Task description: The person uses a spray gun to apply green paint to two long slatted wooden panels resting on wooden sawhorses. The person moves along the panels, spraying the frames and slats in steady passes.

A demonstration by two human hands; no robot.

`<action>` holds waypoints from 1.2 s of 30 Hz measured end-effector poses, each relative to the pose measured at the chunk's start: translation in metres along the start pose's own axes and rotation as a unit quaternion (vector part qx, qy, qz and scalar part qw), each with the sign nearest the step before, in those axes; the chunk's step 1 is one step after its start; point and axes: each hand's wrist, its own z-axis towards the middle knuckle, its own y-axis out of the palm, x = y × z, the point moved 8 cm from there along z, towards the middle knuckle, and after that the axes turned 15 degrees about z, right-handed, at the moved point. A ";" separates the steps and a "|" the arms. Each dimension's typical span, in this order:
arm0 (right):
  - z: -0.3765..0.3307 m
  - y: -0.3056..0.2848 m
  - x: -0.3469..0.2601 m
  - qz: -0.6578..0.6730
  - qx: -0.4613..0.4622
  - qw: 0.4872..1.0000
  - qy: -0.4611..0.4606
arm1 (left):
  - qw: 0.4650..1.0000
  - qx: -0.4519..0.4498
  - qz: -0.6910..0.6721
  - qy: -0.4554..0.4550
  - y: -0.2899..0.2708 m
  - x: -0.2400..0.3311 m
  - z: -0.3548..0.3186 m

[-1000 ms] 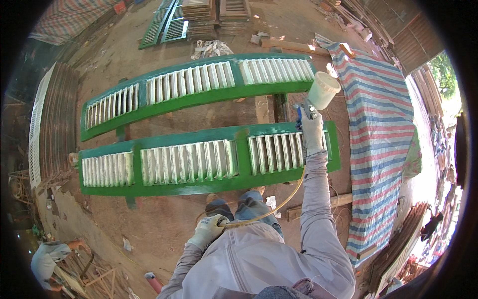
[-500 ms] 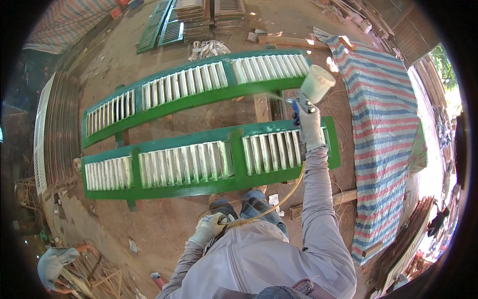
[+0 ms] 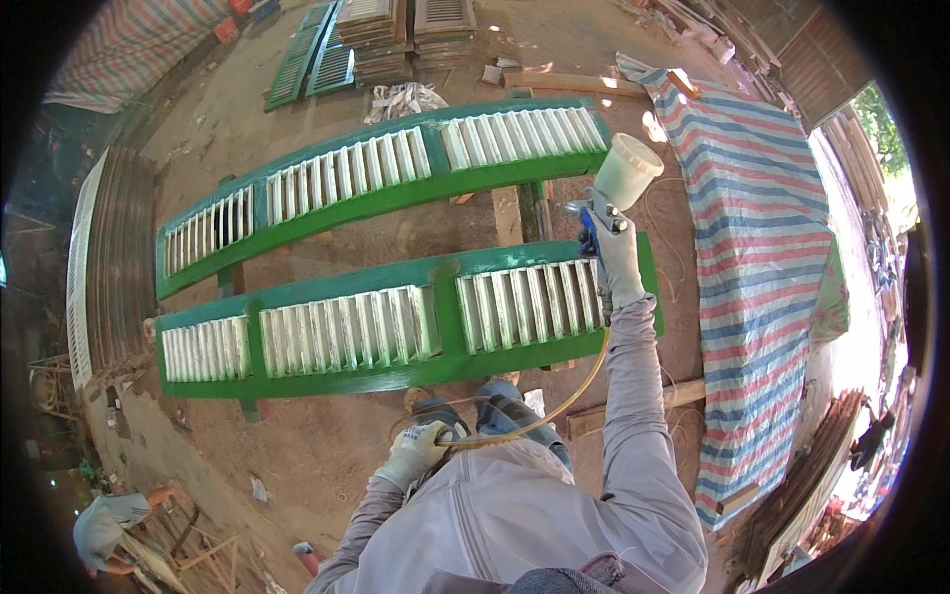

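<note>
My gloved right hand (image 3: 621,262) is closed around a blue-handled spray gun (image 3: 588,236), held out over the right end of the near louvred shutter. A pale cup (image 3: 628,170) sits on the gun. From its lower end a yellowish hose (image 3: 569,408) curves back to my gloved left hand (image 3: 417,451), which grips it in front of my body. The near shutter (image 3: 448,317) has a green frame and whitish slats with green patches. Beyond it lies the far shutter (image 3: 426,193), likewise green-framed with whitish slats. The gun's nozzle points leftward, toward the gap between them.
Both shutters rest on wooden supports (image 3: 508,213). A striped tarp (image 3: 757,257) covers something at right. Bare louvred panels (image 3: 124,257) stand at left, and stacked shutters (image 3: 381,45) lie at the back. Another person (image 3: 107,525) bends over wood at lower left.
The shutters appear slightly farther left in the view. The gun has come a little nearer, and the faint mist at its nozzle no longer shows. My left hand still holds the hose.
</note>
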 end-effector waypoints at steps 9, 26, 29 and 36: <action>0.036 -0.091 -0.024 -0.129 0.108 0.986 -0.011 | 0.999 0.021 -0.029 -0.002 0.016 0.037 0.020; 0.057 -0.133 -0.021 -0.019 0.045 0.999 -0.002 | 0.998 0.021 0.023 0.059 0.034 0.085 0.067; 0.065 -0.146 -0.032 -0.092 0.106 0.990 -0.028 | 0.997 0.019 0.051 0.061 0.032 0.092 0.072; 0.061 -0.199 -0.058 -0.176 0.234 0.952 -0.094 | 0.996 -0.038 0.035 0.074 0.036 0.112 0.085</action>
